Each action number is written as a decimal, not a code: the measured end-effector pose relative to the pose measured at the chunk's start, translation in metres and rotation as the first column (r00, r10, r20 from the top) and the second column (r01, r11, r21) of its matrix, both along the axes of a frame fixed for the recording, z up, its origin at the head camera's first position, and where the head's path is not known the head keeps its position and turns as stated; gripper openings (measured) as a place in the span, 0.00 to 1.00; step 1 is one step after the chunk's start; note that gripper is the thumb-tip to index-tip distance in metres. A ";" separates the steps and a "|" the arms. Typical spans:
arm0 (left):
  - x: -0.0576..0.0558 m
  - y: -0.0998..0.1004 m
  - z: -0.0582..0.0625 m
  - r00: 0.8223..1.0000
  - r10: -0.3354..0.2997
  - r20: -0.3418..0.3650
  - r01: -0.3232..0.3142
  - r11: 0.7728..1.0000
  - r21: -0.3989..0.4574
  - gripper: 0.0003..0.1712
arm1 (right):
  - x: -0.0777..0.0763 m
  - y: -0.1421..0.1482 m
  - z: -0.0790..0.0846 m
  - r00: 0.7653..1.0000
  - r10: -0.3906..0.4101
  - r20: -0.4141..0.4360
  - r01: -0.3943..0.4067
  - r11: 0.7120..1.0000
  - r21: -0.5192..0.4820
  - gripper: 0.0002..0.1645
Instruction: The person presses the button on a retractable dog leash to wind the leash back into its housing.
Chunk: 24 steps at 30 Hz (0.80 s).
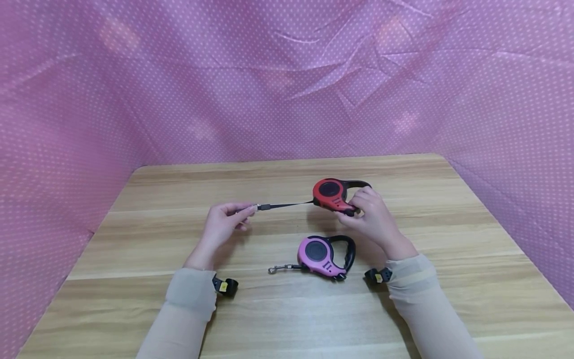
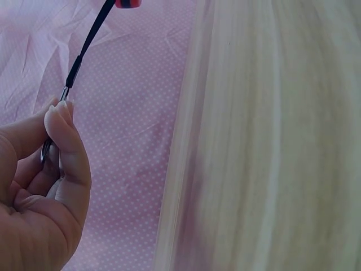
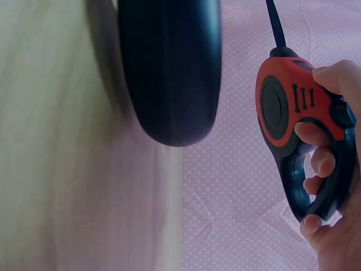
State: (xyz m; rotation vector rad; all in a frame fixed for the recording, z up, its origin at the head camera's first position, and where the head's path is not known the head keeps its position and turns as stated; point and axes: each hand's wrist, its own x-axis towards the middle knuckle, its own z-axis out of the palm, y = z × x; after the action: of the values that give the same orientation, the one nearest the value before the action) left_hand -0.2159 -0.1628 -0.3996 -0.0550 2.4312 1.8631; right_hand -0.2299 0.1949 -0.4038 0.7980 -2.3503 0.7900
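Observation:
A red retractable dog leash [image 1: 329,194] with a black centre disc and black handle is held above the table by my right hand [image 1: 374,217]. In the right wrist view, the fingers [image 3: 323,162] curl through the handle of the red leash [image 3: 302,96], with the thumb along its top edge. Its black strap [image 1: 287,205] stretches out to the left. My left hand [image 1: 224,224] pinches the metal clip [image 2: 65,93] at the strap's end between thumb and fingers. Nearer the front lies a pink retractable leash [image 1: 316,255], its metal clip [image 1: 279,269] pointing left.
The wooden table [image 1: 148,239] has pink dotted cloth [image 1: 269,99] hanging behind it and at both sides. Black wrist devices [image 1: 225,286] sit on both forearms. A large dark rounded object [image 3: 169,73] fills the upper part of the right wrist view.

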 end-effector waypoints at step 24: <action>0.000 0.005 -0.001 1.000 -0.011 -0.012 0.012 0.999 0.043 0.18 | 0.001 -0.002 0.001 1.000 0.012 0.013 -0.012 1.000 0.004 0.18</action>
State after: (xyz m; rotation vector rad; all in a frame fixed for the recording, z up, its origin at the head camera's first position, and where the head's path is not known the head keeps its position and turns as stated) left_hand -0.2160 -0.1581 -0.4004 -0.0269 2.3931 1.9152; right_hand -0.2285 0.1928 -0.4028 0.8120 -2.3612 0.7986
